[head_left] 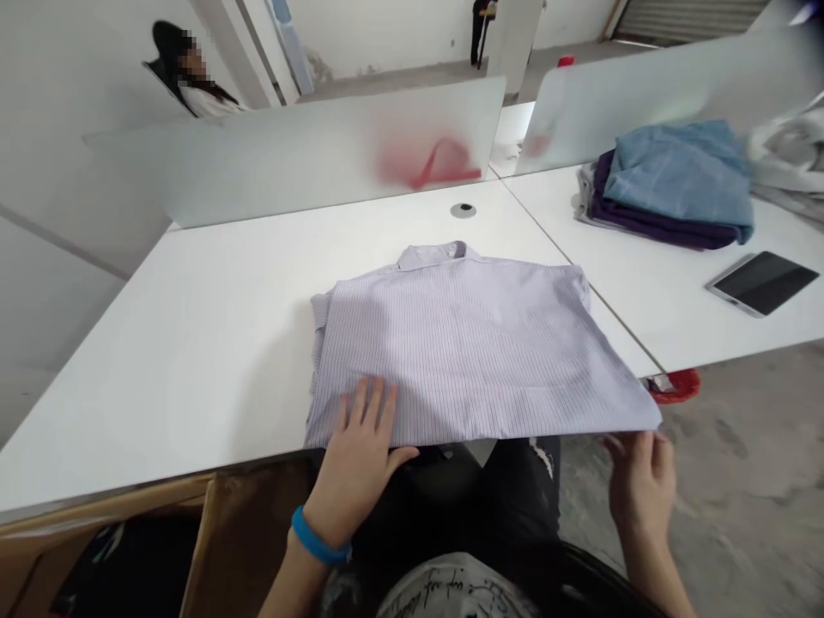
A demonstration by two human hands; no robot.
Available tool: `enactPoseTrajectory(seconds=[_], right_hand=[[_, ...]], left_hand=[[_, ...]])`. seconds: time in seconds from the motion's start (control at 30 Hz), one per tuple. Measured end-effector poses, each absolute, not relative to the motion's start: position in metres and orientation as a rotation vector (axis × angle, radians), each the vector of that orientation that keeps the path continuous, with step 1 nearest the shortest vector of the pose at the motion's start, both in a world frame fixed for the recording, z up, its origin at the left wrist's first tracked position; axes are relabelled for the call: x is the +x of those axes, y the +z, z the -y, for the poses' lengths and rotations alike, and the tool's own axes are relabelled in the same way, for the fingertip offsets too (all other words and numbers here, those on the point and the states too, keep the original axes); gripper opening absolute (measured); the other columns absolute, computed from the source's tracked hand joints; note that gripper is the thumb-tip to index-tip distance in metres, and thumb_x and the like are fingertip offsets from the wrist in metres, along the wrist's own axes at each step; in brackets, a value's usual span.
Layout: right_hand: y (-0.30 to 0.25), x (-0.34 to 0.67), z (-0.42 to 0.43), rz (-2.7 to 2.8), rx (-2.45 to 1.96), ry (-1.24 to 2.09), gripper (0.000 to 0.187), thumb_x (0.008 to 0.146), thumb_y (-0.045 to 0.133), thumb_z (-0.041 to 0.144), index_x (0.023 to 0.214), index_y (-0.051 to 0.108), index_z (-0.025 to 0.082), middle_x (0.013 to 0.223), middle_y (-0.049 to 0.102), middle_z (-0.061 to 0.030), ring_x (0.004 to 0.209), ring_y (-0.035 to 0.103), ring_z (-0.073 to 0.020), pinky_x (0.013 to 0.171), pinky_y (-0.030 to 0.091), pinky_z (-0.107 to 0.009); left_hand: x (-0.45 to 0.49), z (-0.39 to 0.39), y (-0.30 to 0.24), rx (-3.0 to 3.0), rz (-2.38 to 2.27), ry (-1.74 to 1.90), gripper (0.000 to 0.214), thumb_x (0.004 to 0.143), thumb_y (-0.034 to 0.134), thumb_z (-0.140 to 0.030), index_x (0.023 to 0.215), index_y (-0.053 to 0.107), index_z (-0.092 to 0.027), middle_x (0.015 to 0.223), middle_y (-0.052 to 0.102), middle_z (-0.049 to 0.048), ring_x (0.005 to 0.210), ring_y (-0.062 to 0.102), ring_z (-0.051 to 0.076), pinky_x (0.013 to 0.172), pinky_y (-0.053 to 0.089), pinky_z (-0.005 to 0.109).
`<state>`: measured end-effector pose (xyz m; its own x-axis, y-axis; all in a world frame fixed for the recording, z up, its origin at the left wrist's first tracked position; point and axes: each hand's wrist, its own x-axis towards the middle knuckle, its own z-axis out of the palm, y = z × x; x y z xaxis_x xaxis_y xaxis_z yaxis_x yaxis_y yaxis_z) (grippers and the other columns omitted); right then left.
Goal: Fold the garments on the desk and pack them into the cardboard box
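Note:
A striped pale purple shirt (pixel 451 343) lies back side up across the white table, its collar toward the far side and its lower part reaching the front edge. My left hand (pixel 361 455), with a blue band at the wrist, rests on the shirt's lower left with fingers spread flat. At the lower right corner of the shirt, past the table edge, my right hand (pixel 640 472) has its fingers closed on the cloth. The fabric is drawn out toward that hand. Folded sleeve layers show along the shirt's left side.
Folded clothes (pixel 675 189), blue over dark purple, are stacked at the right near a tablet (pixel 766 281). Frosted dividers (pixel 289 154) line the back. A cardboard box (pixel 212 532) stands below the front left edge, and a red item (pixel 675 386) hangs under the right. Another person (pixel 193 69) sits beyond.

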<state>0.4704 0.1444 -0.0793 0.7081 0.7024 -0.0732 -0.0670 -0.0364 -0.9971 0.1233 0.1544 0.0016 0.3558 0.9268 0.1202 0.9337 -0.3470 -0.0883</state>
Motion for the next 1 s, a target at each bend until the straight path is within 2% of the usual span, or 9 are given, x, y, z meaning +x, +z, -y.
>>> enactPoseTrajectory(seconds=[0.07, 0.17, 0.3, 0.43, 0.57, 0.7, 0.83, 0.9, 1.0], right_hand=[[-0.082, 0.456, -0.147, 0.56, -1.338, 0.831, 0.052, 0.081, 0.044, 0.069, 0.102, 0.06, 0.024, 0.091, 0.064, -0.0047, 0.074, 0.063, -0.0184, 0.063, 0.055, -0.036], [-0.073, 0.441, -0.16, 0.525, -1.17, 0.963, 0.053, 0.08, 0.045, 0.07, 0.097, 0.06, 0.023, 0.08, 0.063, -0.0021, 0.059, 0.057, -0.0147, 0.051, 0.051, -0.03], [-0.057, 0.432, -0.179, 0.39, -1.26, 0.823, 0.045, 0.074, 0.066, 0.051, 0.104, 0.059, 0.018, 0.104, 0.065, -0.006, 0.08, 0.063, -0.0165, 0.065, 0.056, -0.03], [-0.054, 0.437, -0.194, 0.319, -1.347, 0.777, 0.05, 0.075, 0.067, 0.048, 0.112, 0.059, 0.015, 0.123, 0.06, -0.0107, 0.105, 0.061, -0.0213, 0.081, 0.055, -0.032], [-0.051, 0.439, -0.201, 0.298, -1.338, 0.647, 0.055, 0.076, 0.065, 0.043, 0.121, 0.057, 0.013, 0.132, 0.056, -0.011, 0.12, 0.053, -0.0208, 0.098, 0.047, -0.033], [-0.033, 0.428, -0.205, 0.264, -1.179, 0.605, 0.056, 0.079, 0.063, 0.039, 0.128, 0.052, 0.014, 0.133, 0.054, -0.0097, 0.118, 0.056, -0.0195, 0.099, 0.047, -0.036], [0.004, 0.404, -0.225, 0.227, -1.1, 0.574, 0.051, 0.084, 0.056, 0.039, 0.128, 0.051, 0.013, 0.135, 0.053, -0.0091, 0.12, 0.054, -0.0175, 0.101, 0.046, -0.034], [0.027, 0.384, -0.241, 0.306, -1.078, 0.598, 0.053, 0.088, 0.05, 0.04, 0.134, 0.046, 0.013, 0.14, 0.048, -0.0089, 0.126, 0.049, -0.0165, 0.106, 0.041, -0.034], [0.058, 0.34, -0.258, 0.676, -1.058, 0.72, 0.059, 0.095, 0.033, 0.045, 0.145, 0.028, 0.015, 0.149, 0.037, -0.0089, 0.135, 0.038, -0.017, 0.113, 0.031, -0.041]], left_hand=[[0.144, -0.168, 0.01, -2.567, 1.631, -0.135, 0.076, 0.087, 0.035, -0.063, 0.14, 0.04, -0.009, 0.145, 0.041, 0.0178, 0.137, 0.03, 0.038, 0.106, 0.036, 0.057], [0.182, -0.199, 0.012, -2.681, 1.541, -0.238, 0.069, 0.091, 0.03, -0.058, 0.14, 0.04, -0.011, 0.147, 0.039, 0.0136, 0.139, 0.027, 0.034, 0.111, 0.03, 0.055], [0.216, -0.232, -0.012, -2.667, 1.669, -0.327, 0.06, 0.095, 0.027, -0.05, 0.141, 0.04, -0.014, 0.15, 0.035, 0.0116, 0.14, 0.025, 0.032, 0.113, 0.023, 0.056], [0.221, -0.24, -0.028, -2.68, 1.719, -0.416, 0.062, 0.095, 0.025, -0.05, 0.144, 0.035, -0.013, 0.153, 0.029, 0.01, 0.142, 0.019, 0.03, 0.116, 0.018, 0.053], [0.209, -0.233, -0.02, -2.845, 1.805, -0.633, 0.058, 0.095, 0.03, -0.048, 0.142, 0.039, -0.015, 0.152, 0.031, 0.0088, 0.143, 0.02, 0.027, 0.118, 0.015, 0.052], [0.176, -0.219, -0.001, -2.707, 2.146, -1.656, 0.045, 0.094, 0.039, -0.045, 0.132, 0.052, -0.025, 0.144, 0.046, 0.0052, 0.136, 0.036, 0.021, 0.116, 0.027, 0.043], [0.128, -0.214, 0.007, -1.595, 2.356, -2.899, 0.034, 0.089, 0.05, -0.042, 0.115, 0.063, -0.024, 0.135, 0.055, 0.0066, 0.127, 0.048, 0.024, 0.111, 0.036, 0.041], [0.108, -0.216, 0.004, -1.079, 2.331, -3.324, 0.032, 0.089, 0.05, -0.037, 0.114, 0.062, -0.022, 0.137, 0.052, 0.0097, 0.124, 0.052, 0.025, 0.108, 0.04, 0.041], [0.09, -0.218, -0.002, -0.731, 2.192, -3.696, 0.036, 0.089, 0.045, -0.035, 0.12, 0.057, -0.019, 0.137, 0.05, 0.0141, 0.121, 0.054, 0.025, 0.105, 0.043, 0.041]])
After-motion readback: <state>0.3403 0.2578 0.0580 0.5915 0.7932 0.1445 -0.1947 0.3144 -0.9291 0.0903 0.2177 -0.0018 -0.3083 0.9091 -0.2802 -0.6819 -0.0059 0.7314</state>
